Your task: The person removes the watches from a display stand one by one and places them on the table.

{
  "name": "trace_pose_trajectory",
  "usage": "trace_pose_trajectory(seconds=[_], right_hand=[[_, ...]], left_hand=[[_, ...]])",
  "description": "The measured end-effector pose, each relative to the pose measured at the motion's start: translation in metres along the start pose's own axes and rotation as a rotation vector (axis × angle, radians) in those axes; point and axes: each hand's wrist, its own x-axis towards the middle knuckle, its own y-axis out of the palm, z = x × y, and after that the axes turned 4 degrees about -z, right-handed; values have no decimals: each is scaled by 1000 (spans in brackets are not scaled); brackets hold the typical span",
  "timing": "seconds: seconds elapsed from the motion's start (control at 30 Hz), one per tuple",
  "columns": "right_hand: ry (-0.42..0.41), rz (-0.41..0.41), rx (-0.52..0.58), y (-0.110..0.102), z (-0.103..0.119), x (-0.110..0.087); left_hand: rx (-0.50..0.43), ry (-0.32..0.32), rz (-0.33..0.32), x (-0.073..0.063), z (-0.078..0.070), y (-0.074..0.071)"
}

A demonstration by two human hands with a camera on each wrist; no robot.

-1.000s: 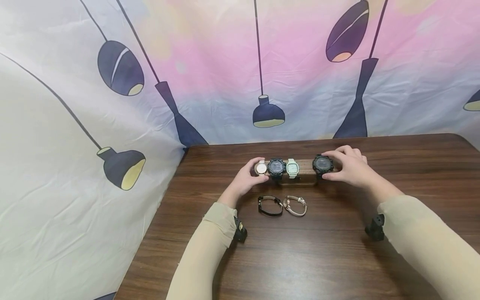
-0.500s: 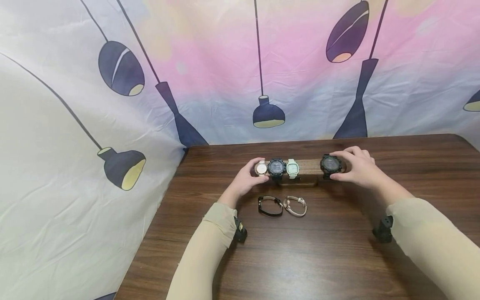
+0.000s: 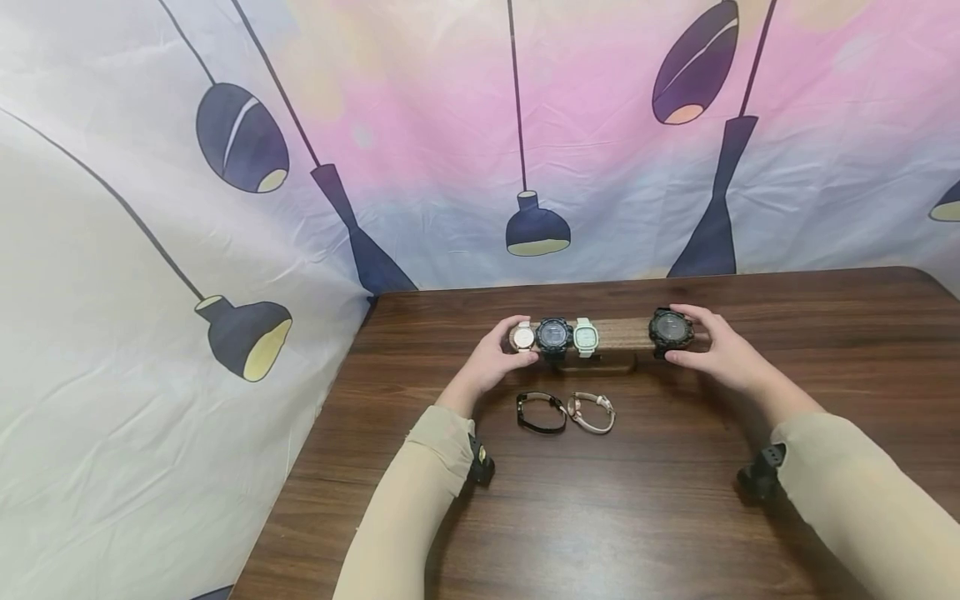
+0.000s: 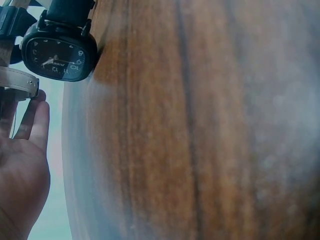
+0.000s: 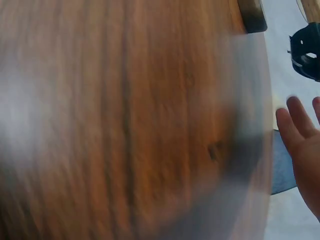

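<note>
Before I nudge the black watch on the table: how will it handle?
The black watch would probably slide rather than roll, since it lies on its side with the loop opening upward. Its strap likely has some stiffness, holding an open curve unsupported. A rightward push would likely bump the pale-strapped watch close beside it.

soft glare pales the tabletop [image 3: 570,525], whose grain blurs in both wrist views.

Four watches [image 3: 553,335] sit on the bar [image 3: 624,334]; two others [image 3: 542,430] lie before it.
</note>
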Motion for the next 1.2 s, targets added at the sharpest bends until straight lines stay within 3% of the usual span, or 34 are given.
trace_pose_trajectory(seconds=[0.17, 0.27, 0.5, 0.6, 0.73, 0.97, 1.2], right_hand=[[67, -12, 67, 5, -2, -2], [89, -22, 128, 9, -3, -3], [72, 11, 607, 21, -8, -1], [62, 26, 683, 23, -10, 1], [69, 18, 613, 21, -10, 1], [101, -34, 325, 11, -9, -2], [112, -36, 274, 5, -9, -4]], left_hand=[[-4, 2, -18, 10, 22, 2], [13, 15, -36, 11, 24, 3], [20, 32, -43, 10, 24, 4], [12, 29, -40, 9, 22, 5], [10, 25, -37, 9, 22, 5], [15, 19, -43, 10, 21, 4], [19, 19, -48, 10, 23, 3]])
